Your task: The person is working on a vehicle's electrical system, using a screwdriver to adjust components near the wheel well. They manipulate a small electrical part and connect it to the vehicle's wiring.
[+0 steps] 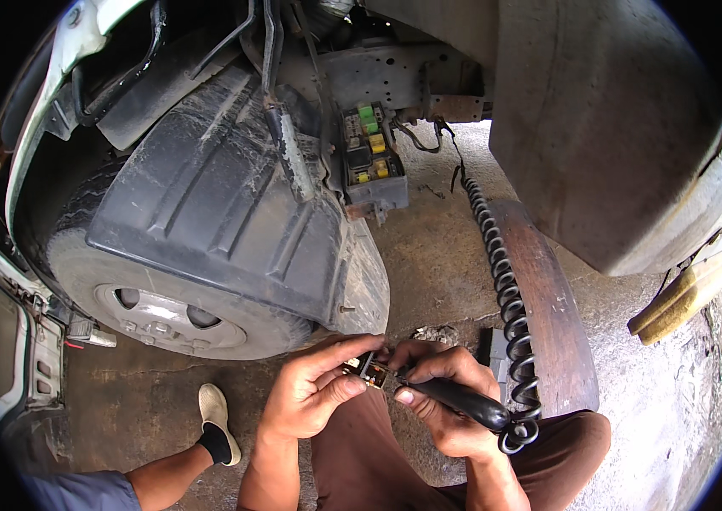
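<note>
A: Left hand, one: contents?
B: Small electrical part, pinched between thumb and fingers.
A: Right hand, one?
B: Wrapped round a black handle; long axis slanting from the left hand's fingertips down and rightward. Inner end faces the part; contact not discernible.
A: Coiled cord?
B: Just beyond the right hand, by the handle's outer end.
A: Part's nearer hand?
B: Left; right's fingertips close beside.

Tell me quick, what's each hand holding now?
Left hand: closed, pinching a small part.
Right hand: closed around a black handle with a curly cord.
</note>
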The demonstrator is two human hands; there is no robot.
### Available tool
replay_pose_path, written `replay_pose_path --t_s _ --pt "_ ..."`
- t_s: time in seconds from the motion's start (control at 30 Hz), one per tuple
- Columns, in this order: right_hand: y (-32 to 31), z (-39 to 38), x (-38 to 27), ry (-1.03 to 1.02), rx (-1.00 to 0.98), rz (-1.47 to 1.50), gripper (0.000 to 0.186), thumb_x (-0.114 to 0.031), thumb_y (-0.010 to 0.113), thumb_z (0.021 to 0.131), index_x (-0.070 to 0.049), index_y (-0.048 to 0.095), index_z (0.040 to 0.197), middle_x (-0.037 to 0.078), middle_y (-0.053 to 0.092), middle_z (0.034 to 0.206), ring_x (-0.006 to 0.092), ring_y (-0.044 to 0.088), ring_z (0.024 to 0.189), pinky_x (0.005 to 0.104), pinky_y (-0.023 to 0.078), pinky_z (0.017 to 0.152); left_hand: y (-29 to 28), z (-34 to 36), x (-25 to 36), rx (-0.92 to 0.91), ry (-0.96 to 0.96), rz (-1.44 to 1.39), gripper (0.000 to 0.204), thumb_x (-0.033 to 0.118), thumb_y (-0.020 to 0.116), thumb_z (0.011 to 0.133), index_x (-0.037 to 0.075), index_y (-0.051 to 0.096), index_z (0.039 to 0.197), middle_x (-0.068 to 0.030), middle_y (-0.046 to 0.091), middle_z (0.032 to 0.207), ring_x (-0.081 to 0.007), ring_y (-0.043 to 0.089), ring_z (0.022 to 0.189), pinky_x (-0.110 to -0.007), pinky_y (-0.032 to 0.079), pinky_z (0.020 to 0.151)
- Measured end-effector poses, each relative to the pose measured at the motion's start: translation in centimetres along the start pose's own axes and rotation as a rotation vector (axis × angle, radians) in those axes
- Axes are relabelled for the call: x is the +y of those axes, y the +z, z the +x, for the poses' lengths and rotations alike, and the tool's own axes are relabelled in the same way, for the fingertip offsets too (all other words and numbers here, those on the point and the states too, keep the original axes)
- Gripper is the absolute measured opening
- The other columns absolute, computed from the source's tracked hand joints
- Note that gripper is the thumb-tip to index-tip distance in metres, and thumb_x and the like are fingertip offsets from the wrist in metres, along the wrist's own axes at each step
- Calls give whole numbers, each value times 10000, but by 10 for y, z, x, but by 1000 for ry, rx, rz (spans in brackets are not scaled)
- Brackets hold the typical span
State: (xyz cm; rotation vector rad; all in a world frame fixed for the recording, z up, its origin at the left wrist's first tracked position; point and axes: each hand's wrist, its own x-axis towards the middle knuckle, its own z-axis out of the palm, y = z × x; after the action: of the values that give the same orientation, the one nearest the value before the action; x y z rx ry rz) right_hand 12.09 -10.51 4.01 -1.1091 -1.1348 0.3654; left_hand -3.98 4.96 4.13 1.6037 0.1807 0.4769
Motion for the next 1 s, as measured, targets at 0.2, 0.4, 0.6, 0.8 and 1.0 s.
replay_pose_path --t_s 0.2,0.4,0.6,0.8,1.0 --pt "-4 2 4 -15 -14 26 244 30 801 888 -10 596 1015 237 740 1045 292 757 938 374 610 783 5 -1 1 31 -29 11 478 125 673 1054 -76 559 1473 -137 640 1386 -146 638 1195 -274 526 985" --pt "-4 4 5 -33 -7 -24 228 4 808 894 -11 606 999 233 747 1024 278 758 917 366 612 756 10 2 2 94 -54 -22 533 276 721 1023 -90 623 1398 -178 684 1356 -228 639 1253 -361 471 1096" --pt "-9 7 5 -38 -40 -79 219 32 790 872 -26 622 999 197 745 1046 296 759 929 376 610 769 7 4 -6 10 -38 -7 473 151 673 1056 -65 569 1463 -143 653 1400 -181 618 1267 -323 495 1075" --pt "-10 6 7 -34 -66 -92 291 118 759 823 -27 621 1034 184 719 1100 343 744 1013 409 607 839 6 6 -11 29 31 14 471 171 675 1057 -66 578 1452 -143 663 1389 -186 627 1255 -337 483 1093" --pt "-7 7 11 -20 -59 -61 305 122 762 812 -30 624 1038 175 715 1105 337 740 1016 405 604 839 7 4 -9 57 -19 -32 477 194 678 1056 -74 586 1440 -145 668 1364 -196 631 1249 -345 489 1088"
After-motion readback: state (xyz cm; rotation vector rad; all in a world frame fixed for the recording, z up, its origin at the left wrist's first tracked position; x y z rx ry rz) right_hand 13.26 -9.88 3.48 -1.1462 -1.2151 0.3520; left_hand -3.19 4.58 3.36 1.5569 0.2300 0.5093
